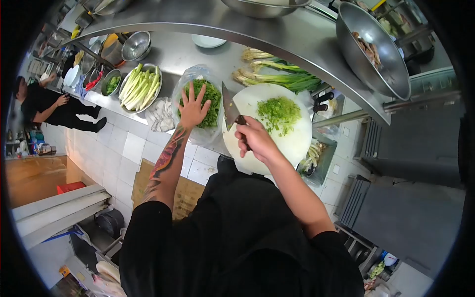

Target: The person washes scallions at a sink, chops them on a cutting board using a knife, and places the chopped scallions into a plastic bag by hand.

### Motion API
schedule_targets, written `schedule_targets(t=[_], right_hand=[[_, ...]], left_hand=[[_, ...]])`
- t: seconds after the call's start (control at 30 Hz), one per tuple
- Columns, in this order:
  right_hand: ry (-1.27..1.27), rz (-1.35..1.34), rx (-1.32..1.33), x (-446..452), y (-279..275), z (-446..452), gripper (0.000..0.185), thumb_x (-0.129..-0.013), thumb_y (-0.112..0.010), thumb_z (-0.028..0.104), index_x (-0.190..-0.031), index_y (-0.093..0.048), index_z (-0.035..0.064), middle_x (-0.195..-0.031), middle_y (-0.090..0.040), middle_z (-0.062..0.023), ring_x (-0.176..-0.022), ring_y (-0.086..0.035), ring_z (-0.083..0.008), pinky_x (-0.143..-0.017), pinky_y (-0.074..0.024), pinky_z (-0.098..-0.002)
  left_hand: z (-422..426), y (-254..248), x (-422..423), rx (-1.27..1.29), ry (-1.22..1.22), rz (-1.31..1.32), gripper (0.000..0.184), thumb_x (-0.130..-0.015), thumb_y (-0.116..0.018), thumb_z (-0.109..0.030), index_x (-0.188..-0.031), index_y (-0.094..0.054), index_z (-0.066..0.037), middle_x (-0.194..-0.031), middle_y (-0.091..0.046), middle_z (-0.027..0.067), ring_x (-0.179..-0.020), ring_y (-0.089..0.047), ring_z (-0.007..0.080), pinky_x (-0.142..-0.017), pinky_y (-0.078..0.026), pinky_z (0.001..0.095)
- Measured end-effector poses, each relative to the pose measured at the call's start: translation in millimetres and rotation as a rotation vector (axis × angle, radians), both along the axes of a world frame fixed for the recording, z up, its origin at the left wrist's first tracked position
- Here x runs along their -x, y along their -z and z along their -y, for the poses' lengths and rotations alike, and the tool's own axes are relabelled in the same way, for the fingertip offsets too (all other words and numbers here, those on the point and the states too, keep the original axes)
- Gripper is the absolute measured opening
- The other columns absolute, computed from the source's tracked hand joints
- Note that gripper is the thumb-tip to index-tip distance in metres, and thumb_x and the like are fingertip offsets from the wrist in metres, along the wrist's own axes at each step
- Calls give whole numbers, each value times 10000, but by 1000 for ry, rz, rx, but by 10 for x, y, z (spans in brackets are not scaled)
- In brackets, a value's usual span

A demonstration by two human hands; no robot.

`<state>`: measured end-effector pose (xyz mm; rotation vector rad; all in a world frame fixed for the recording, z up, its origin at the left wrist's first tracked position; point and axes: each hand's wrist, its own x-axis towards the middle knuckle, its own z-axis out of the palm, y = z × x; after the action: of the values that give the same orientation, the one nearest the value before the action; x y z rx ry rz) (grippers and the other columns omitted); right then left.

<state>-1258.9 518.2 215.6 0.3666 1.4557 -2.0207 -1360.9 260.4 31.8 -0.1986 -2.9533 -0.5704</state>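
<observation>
My left hand (194,108) lies with fingers spread on chopped greens (213,101), which fill a container lined with a clear plastic bag (184,79). In my right hand (255,136) is the handle of a cleaver (229,105). Its broad blade points away from me over the left edge of a round white cutting board (242,161). A loose pile of chopped green onion (279,114) covers the board's upper right part. Whole green onions (282,72) lie behind the board.
Left of the bag are a crumpled cloth (160,115) and a bowl of cut stalks (141,89). A steel shelf (193,19) crosses above the counter, bearing a large bowl (346,52) at right. A bin (324,161) stands below the board. Another person (54,106) is at far left.
</observation>
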Motion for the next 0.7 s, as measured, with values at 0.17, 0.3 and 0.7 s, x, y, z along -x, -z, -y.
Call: schedule_targets(t=[0.17,0.3,0.7], right_hand=[[75,-184,-197,-462,36,-837,514,-998,-629,117,-1480,-484,14,-784,-576,-37,-504,-506,-109,-434,-485,-324],[210,-621,-841,-711,533,-1600,481,-993,-663,186,-1437,-556,34,-1043,-758,-199,-856,-741,-303,-779,-574,-402],[-153,-632,-1281,-406,623,-1413,463,-954,-596,159,-1393,-533,26,-1005,-720,-285,-899,-695,-491,-824,-552,-581]], left_hand=[[-109,-224,-45,190,60,91,740,-983,-599,-555,-1649,-310,-414,-1766,-127,136,-1566,-109,567,-1033,-117,926],[32,-476,28,-58,98,-11,636,-926,-725,-296,-1527,-522,-256,-1621,-414,199,-1447,-428,471,-1097,-307,751],[-1307,-774,-160,-918,266,-52,188,-983,-658,-36,-1145,-749,-11,-1152,-743,169,-1096,-710,277,-951,-548,356]])
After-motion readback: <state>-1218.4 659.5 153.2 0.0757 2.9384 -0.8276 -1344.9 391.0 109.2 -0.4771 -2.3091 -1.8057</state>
